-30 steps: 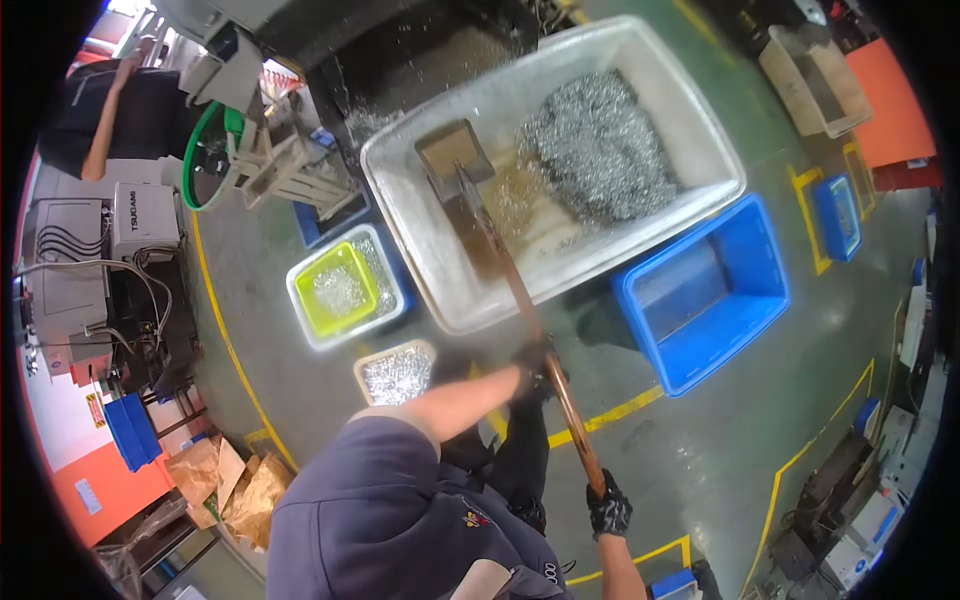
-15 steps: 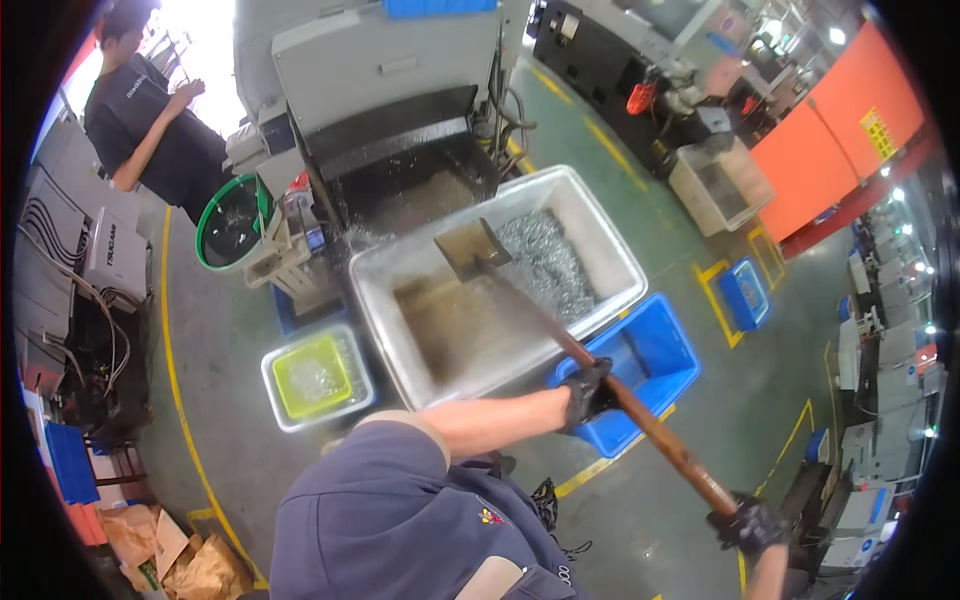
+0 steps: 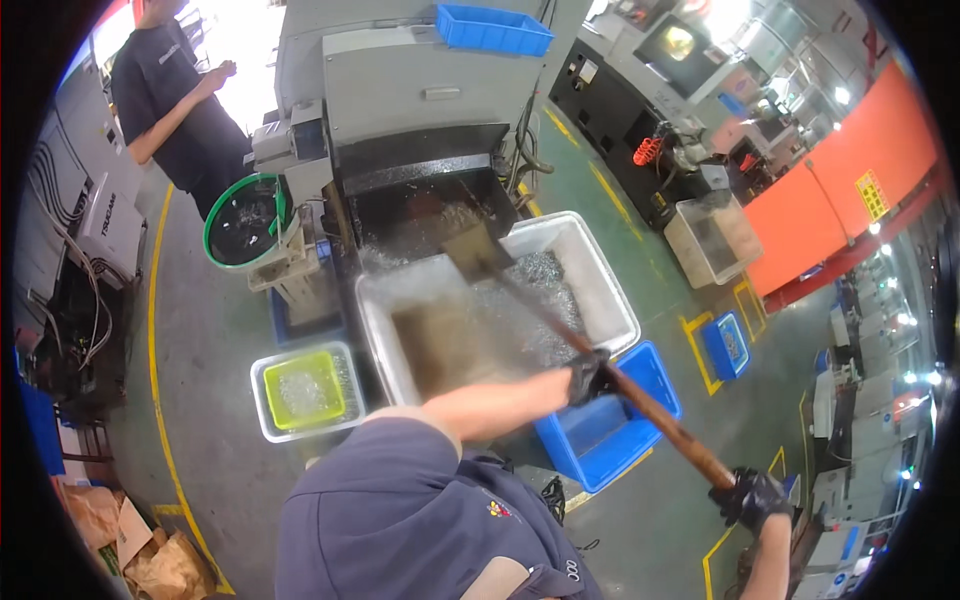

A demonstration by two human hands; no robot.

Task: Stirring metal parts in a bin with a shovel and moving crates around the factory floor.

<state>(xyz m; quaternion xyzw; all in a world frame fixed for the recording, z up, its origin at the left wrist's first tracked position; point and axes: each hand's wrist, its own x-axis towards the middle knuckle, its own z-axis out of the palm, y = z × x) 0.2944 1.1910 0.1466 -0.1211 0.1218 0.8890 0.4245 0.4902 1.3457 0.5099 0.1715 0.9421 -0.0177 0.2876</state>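
Note:
Both my hands, in black gloves, are wrapped round the wooden handle of a shovel (image 3: 665,425). My left hand (image 3: 592,378) grips about the middle of the handle, over the blue bin (image 3: 610,455). Lower right, my right hand (image 3: 750,498) is closed near the handle's end. The shovel's flat blade is at the far rim of a large white tub (image 3: 600,265), beside the machine's dark trough (image 3: 430,205); whether it touches the rim I cannot tell. Silvery metal shavings (image 3: 540,280) lie in the tub's right part, with murky brown matter on the left.
A grey machine (image 3: 400,80) stands behind the trough. At left are a green-rimmed round bin (image 3: 215,255) and a white tray (image 3: 270,430) holding a yellow-green basket (image 3: 335,410). A person (image 3: 165,100) stands far left. An orange panel (image 3: 840,190) and small blue crate (image 3: 725,345) are at right.
The shovel blade has shifted slightly away from me relative to the tub, toward the trough's edge. Both hands keep their hold on the handle. The whole view has shifted a little.

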